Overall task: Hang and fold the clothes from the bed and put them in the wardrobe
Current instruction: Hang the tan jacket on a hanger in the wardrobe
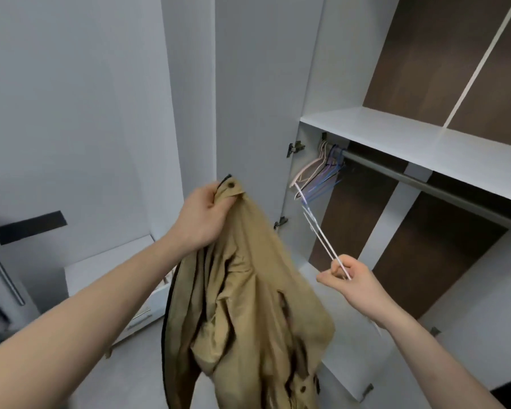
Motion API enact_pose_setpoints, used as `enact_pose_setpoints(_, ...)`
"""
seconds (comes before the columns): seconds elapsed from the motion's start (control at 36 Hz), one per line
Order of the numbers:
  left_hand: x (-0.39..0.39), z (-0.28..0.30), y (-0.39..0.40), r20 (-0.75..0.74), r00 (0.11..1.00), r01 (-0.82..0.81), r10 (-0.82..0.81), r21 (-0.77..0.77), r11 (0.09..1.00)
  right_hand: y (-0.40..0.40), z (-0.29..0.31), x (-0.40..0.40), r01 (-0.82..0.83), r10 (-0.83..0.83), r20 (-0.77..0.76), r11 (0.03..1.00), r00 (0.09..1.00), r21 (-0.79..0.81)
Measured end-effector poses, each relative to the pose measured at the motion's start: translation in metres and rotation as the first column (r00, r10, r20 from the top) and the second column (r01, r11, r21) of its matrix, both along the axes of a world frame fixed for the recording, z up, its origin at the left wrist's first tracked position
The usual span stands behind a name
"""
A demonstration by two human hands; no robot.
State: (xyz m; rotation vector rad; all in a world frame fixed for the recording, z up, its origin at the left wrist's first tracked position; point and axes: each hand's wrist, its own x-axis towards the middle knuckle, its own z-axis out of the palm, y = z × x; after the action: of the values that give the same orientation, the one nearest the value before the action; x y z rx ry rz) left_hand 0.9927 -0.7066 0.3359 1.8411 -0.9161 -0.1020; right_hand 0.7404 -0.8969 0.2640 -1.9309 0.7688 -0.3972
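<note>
The left hand (205, 212) is clenched on a bunched top edge of the tan coat (242, 305), beside a brown button, and carries the whole garment in the air in front of the open wardrobe (366, 122). From that fist the coat hangs toward six o'clock in loose, crumpled folds with a dark lining showing at the edges; it looks soft and limp, with fair weight for one hand, and likely to swing or slump wherever it is not held. The best hold is probably where the hand is now, at the collar or shoulder line, since the cloth there is doubled and the seam gives the fingers something firm. At about three o'clock from the coat, apart from it, the right hand (348, 278) pinches a thin white hanger (319, 234) between thumb and fingers. The hanger is light, stiff and slim, blurred in this view, and it runs from the hand toward eleven o'clock, up to the cluster of pink and blue hangers (322, 169) on the rail (425, 181); its far end overlaps them, and whether it is free of the rail cannot be told. The rail runs toward four o'clock under a white shelf (396, 134). The coat is not yet on any hanger. Threading one shoulder first, with the collar held taut, seems the safest way.
</note>
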Motion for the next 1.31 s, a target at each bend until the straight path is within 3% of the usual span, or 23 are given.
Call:
enact_pose_setpoints(0.25,0.013,0.017,-0.031,0.173,0.984,0.008,-0.044,0.202,0.979,0.020,0.011,-0.056,0.041,-0.048,-0.062,0.993,0.997,-0.113)
enact_pose_setpoints(0.39,0.037,0.024,-0.031,0.241,0.968,-0.001,-0.071,0.285,0.958,0.039,0.029,-0.075,0.045,-0.046,-0.012,0.997,0.999,-0.069)
enact_pose_setpoints(0.56,0.067,0.039,-0.024,0.278,0.960,-0.123,0.038,0.294,0.948,0.053,0.054,-0.071,0.059,-0.059,0.044,0.998,0.997,0.003)
enact_pose_setpoints(0.67,0.087,0.050,-0.016,0.305,0.949,-0.167,0.077,0.280,0.946,0.057,0.056,-0.064,0.024,-0.028,0.051,0.996,0.998,0.086)
enact_pose_setpoints(0.83,0.097,0.071,-0.006,0.296,0.953,-0.135,0.057,0.253,0.958,0.063,0.050,-0.035,-0.048,0.046,0.032,0.996,0.998,0.068)
enact_pose_setpoints(1.06,0.088,0.098,0.000,0.302,0.953,-0.095,0.042,0.164,0.982,0.066,0.038,0.016,-0.053,0.059,0.036,0.989,0.998,-0.140)
enact_pose_setpoints(1.19,0.064,0.111,0.002,0.327,0.945,-0.004,-0.025,0.090,0.996,0.081,0.019,0.059,0.071,-0.055,0.081,0.976,0.995,-0.206)
enact_pose_setpoints(1.25,0.055,0.114,0.004,0.321,0.946,0.023,-0.036,0.045,0.999,0.086,0.013,0.069,0.143,-0.128,0.102,0.977,0.987,-0.160)
enact_pose_setpoints(1.31,0.047,0.117,0.009,0.304,0.951,0.047,-0.047,0.007,0.999,0.088,0.010,0.076,0.178,-0.178,0.139,0.984,0.974,0.016)
